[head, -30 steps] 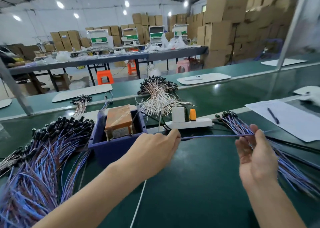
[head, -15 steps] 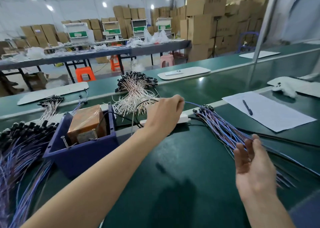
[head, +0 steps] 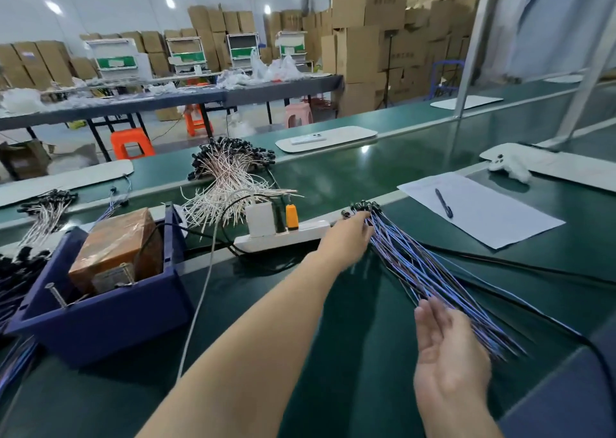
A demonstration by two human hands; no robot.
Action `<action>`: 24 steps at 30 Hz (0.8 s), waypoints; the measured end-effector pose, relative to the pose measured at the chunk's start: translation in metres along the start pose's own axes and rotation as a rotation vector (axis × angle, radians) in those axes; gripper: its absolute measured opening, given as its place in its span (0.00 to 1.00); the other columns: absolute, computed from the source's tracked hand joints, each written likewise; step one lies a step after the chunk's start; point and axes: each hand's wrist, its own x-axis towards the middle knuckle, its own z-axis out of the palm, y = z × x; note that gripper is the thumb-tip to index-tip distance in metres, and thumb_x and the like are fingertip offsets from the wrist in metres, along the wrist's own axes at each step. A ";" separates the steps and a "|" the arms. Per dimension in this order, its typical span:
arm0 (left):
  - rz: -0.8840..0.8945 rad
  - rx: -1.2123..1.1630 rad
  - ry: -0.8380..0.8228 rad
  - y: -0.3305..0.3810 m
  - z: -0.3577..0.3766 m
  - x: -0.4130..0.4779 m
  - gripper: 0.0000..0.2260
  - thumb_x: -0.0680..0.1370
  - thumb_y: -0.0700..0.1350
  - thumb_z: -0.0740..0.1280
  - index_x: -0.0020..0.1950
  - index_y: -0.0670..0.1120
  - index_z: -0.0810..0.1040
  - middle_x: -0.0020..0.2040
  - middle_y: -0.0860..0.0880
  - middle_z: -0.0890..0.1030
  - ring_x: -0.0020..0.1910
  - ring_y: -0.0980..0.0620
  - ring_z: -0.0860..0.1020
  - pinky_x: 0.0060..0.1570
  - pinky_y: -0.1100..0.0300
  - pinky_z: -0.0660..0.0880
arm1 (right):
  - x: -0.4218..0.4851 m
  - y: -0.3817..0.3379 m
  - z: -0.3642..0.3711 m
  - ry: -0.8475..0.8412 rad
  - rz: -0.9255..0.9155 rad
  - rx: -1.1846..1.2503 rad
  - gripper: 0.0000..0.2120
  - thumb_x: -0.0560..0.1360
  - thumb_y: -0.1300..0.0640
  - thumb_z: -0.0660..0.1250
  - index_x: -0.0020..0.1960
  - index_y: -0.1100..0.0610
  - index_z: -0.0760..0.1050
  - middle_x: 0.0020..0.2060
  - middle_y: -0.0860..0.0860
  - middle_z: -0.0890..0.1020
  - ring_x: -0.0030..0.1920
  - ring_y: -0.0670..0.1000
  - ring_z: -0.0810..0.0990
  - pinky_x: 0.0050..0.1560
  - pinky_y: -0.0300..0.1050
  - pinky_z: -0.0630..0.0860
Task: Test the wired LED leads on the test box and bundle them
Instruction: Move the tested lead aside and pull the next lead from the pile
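Only the head view is on offer, so everything comes from it. My left hand (head: 350,234) is stretched far forward to the head end of the blue-and-purple leads (head: 433,277), which lie fanned on the green table (head: 360,387) just right of the power strip (head: 283,239). Its fingertips are touching the wires close to the black LED heads (head: 365,207), but motion blur keeps me from telling whether they pinch a lead or merely rest there. My right hand (head: 446,351) is released, palm up with relaxed fingers, holding nothing, just beside the tail ends of that fan.

By my reading the job is partway through. No lead is on the test box (head: 116,251), the brown taped block sitting in the dark blue bin (head: 100,317), well to the left of both hands. I see no tie or band on the fan, so bundling looks undone. Another heap of blue leads (head: 13,271) sits at the left edge, cut off by the frame, and I cannot say which heap is tested. The box's contacts are too small to make out.
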 end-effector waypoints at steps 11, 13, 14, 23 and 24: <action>0.074 0.166 -0.020 -0.005 -0.008 -0.018 0.20 0.85 0.52 0.59 0.74 0.44 0.68 0.64 0.43 0.80 0.64 0.41 0.76 0.62 0.48 0.73 | -0.031 0.022 0.023 -0.115 0.121 -0.064 0.09 0.84 0.61 0.59 0.52 0.60 0.77 0.50 0.56 0.85 0.50 0.51 0.86 0.44 0.43 0.83; 0.090 0.079 -0.065 -0.005 -0.021 -0.036 0.18 0.85 0.52 0.59 0.72 0.45 0.71 0.62 0.45 0.82 0.60 0.43 0.78 0.59 0.50 0.74 | -0.040 0.032 0.034 -0.191 0.125 -0.119 0.09 0.84 0.60 0.59 0.53 0.57 0.79 0.47 0.53 0.87 0.47 0.50 0.87 0.44 0.41 0.80; 0.102 0.044 -0.075 -0.007 -0.030 -0.048 0.16 0.85 0.52 0.59 0.70 0.45 0.73 0.59 0.47 0.83 0.58 0.44 0.79 0.57 0.52 0.75 | -0.045 0.039 0.039 -0.226 0.127 -0.152 0.10 0.84 0.61 0.59 0.53 0.56 0.80 0.45 0.52 0.88 0.45 0.49 0.87 0.43 0.40 0.80; -0.025 -0.219 0.211 -0.081 -0.104 -0.219 0.09 0.85 0.48 0.59 0.60 0.60 0.76 0.46 0.57 0.84 0.46 0.58 0.82 0.50 0.54 0.80 | -0.104 0.118 0.060 -0.817 -0.069 -0.675 0.15 0.81 0.65 0.58 0.39 0.55 0.76 0.33 0.51 0.80 0.33 0.49 0.75 0.31 0.39 0.73; -0.054 -0.195 0.270 -0.092 -0.109 -0.240 0.09 0.85 0.48 0.60 0.60 0.60 0.76 0.46 0.58 0.84 0.46 0.59 0.82 0.50 0.53 0.80 | -0.112 0.128 0.059 -0.914 -0.113 -0.742 0.16 0.81 0.65 0.58 0.39 0.52 0.76 0.31 0.49 0.79 0.32 0.48 0.74 0.32 0.41 0.72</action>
